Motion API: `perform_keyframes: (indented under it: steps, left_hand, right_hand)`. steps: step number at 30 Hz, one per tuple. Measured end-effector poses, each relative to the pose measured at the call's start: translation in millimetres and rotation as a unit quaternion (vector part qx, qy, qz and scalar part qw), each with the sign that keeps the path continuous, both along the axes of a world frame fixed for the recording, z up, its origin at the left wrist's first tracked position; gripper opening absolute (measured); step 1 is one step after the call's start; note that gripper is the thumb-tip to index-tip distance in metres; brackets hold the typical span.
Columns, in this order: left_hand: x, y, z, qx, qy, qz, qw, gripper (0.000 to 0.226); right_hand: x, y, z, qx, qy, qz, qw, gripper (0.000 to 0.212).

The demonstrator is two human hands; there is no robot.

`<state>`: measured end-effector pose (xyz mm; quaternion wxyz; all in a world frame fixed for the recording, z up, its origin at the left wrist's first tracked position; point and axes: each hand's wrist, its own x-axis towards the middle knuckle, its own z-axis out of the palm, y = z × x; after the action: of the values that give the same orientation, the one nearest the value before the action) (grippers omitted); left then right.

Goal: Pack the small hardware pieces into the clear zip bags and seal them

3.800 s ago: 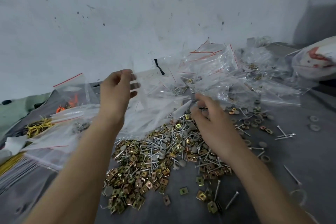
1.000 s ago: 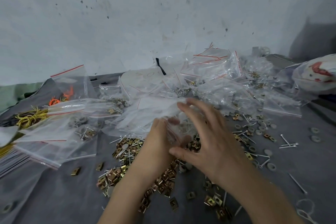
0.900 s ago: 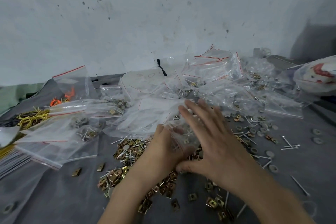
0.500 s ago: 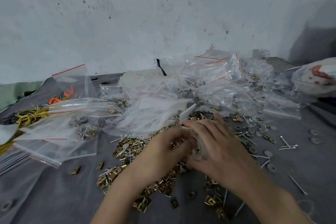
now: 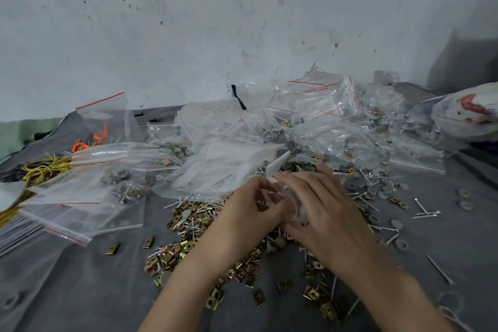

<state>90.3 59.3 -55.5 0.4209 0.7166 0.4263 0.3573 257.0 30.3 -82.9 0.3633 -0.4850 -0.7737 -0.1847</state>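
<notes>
Holding a small crumpled clear plastic zip bag between both hands, above the middle of the cloth, right over the loose heap. Pinched from its left side by left hand, fingers curled onto the film. Wrapped from its right side by right hand, fingers curved over the top. Both clamped on it, equally close. Cannot tell the long axis for sure in the bunched film; seems to run away from the body, between the palms. Cannot tell where the mouth points, or whether the strip is pressed closed. Probably filling done and sealing next: would need a pinch run along the strip, so find the mouth first.

Directly under: brass-coloured square metal clips, spreading toward the near edge. Toward the right edge: silver nails and grey round washers, scattered apart. Along the far edge: mound of filled clear zip bags with red strips. At the left edge: yellow rubber bands. All on a wrinkled grey cloth; behind it, a stained white wall.
</notes>
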Motion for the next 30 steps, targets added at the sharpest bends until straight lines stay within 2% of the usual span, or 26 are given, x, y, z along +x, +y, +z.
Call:
perform_keyframes:
  steps: [5, 8, 10, 12, 13, 15, 18, 21, 24, 30]
  left_hand:
    - [-2.7, -1.1, 1.1, -0.047, 0.022, -0.023, 0.998, 0.036]
    - [-6.4, -2.3, 5.8, -0.041, 0.024, -0.063, 0.997, 0.023]
    - [-13.9, -2.4, 11.2, -0.049, -0.006, -0.067, 0.997, 0.010]
    - [-26.0, 1.3, 15.5, -0.059, -0.026, -0.046, 0.997, 0.017]
    - [-33.3, 4.0, 16.1, -0.049, -0.010, -0.021, 0.999, 0.022]
    - [-49.6, 10.6, 12.5, 0.011, 0.088, 0.066, 0.994, 0.020]
    - [-67.8, 18.6, 1.4, 0.078, 0.253, 0.172, 0.949, 0.017]
    - [-71.8, 20.0, -8.2, 0.051, 0.333, 0.159, 0.928, 0.032]
    - [-68.3, 18.1, -12.3, 0.050, 0.395, 0.123, 0.909, 0.033]
    - [-72.2, 17.1, -14.4, 0.071, 0.410, 0.113, 0.902, 0.031]
  right_hand:
    - [1.0, -0.5, 0.5, -0.005, 0.002, 0.016, 1.000, 0.054]
    - [3.3, -0.6, 1.5, -0.007, 0.016, 0.023, 1.000, 0.043]
    - [4.7, -1.7, 2.5, -0.023, 0.030, 0.015, 0.999, 0.044]
    - [5.5, -3.0, 4.2, -0.040, 0.039, 0.005, 0.998, 0.049]
    - [6.1, -3.2, 4.7, -0.044, 0.042, 0.003, 0.998, 0.052]
    - [8.1, -3.7, 5.3, -0.052, 0.048, -0.002, 0.997, 0.056]
    - [10.2, -5.7, 5.3, -0.066, 0.040, -0.017, 0.997, 0.060]
    - [9.7, -5.6, 5.0, -0.063, 0.028, -0.030, 0.997, 0.061]
    - [10.6, -4.2, 5.6, -0.070, 0.039, -0.035, 0.996, 0.060]
    - [11.8, -6.3, 7.5, -0.100, 0.004, -0.059, 0.993, 0.066]
